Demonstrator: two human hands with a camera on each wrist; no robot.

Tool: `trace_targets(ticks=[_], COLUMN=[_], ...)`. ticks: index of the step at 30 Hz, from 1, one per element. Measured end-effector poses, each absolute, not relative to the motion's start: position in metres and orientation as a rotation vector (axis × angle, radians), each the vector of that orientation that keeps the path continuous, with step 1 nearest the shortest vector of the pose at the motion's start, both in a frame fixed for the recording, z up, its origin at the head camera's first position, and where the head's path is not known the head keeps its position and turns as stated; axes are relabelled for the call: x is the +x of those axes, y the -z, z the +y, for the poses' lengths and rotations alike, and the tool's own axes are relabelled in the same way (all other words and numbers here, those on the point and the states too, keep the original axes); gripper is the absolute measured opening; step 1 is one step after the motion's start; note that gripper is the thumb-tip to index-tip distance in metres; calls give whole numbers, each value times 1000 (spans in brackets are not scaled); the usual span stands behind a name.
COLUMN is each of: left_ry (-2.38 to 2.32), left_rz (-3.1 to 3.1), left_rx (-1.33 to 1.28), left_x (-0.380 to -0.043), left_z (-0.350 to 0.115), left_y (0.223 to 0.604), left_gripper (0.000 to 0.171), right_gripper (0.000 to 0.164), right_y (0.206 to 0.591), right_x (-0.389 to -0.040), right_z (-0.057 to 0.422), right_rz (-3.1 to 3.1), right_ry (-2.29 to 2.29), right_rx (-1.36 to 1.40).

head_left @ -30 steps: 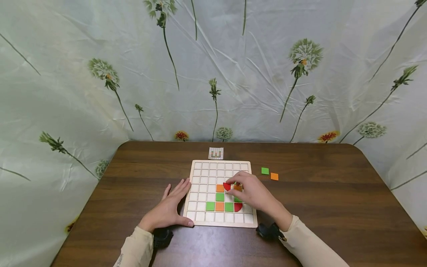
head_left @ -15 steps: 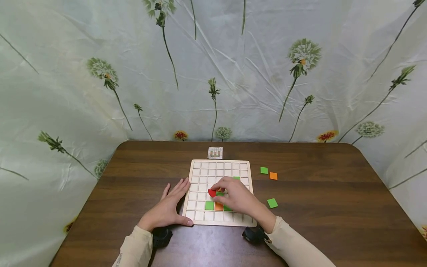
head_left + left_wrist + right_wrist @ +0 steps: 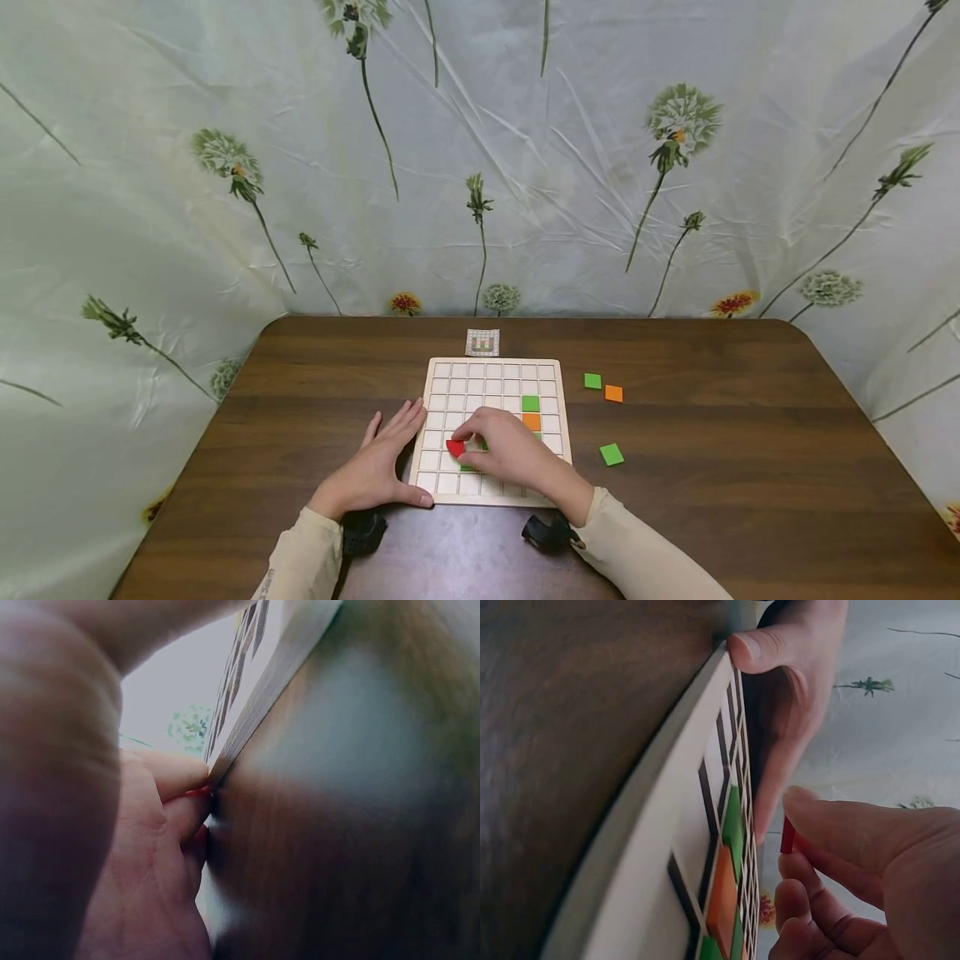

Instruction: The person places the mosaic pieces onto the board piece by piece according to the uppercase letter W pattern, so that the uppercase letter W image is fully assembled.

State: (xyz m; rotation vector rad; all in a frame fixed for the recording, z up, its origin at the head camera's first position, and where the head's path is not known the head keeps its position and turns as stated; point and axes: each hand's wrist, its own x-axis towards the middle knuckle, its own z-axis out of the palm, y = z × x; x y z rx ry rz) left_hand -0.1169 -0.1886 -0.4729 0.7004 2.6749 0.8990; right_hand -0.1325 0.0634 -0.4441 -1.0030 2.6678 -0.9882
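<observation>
My right hand (image 3: 502, 450) pinches a red, round-edged tile (image 3: 455, 448) between thumb and fingers, over the left part of the white gridded board (image 3: 450, 387). From the right wrist view, the red tile (image 3: 787, 836) is seen edge-on, held above the board's surface. My left hand (image 3: 378, 475) lies along the board's left edge, fingers extended and thumb at the near left corner. In the grid sit a green tile (image 3: 531, 403) and an orange tile (image 3: 531, 422). More tiles lie partly hidden beneath my right hand, among them an orange one (image 3: 721, 892) in the right wrist view.
Right of the board, a green tile (image 3: 592, 381), an orange tile (image 3: 613, 393) and another green tile (image 3: 612, 454) lie loose on the brown wooden table (image 3: 720, 450). A small printed card (image 3: 482, 342) lies behind the board. A flowered curtain (image 3: 570, 208) hangs past the far edge.
My right hand has carried the red tile leftward and nearer to me across the board. The loose green tile at right came out from behind my arm. My left hand has stayed in place.
</observation>
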Motion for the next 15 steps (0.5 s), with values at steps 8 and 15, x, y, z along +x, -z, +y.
trace_targets(ticks=[8, 15], left_ry=[-903, -903], left_rz=[2680, 2680], left_rx=[705, 706], left_x=[-116, -116], left_z=[-188, -189], left_y=[472, 474], left_gripper=[129, 129], right_gripper=[21, 18], right_y=[448, 451], right_x=[-129, -126], right_z=[54, 51], right_rz=[2688, 2712], right_ry=[922, 871], right_rx=[-1063, -1085])
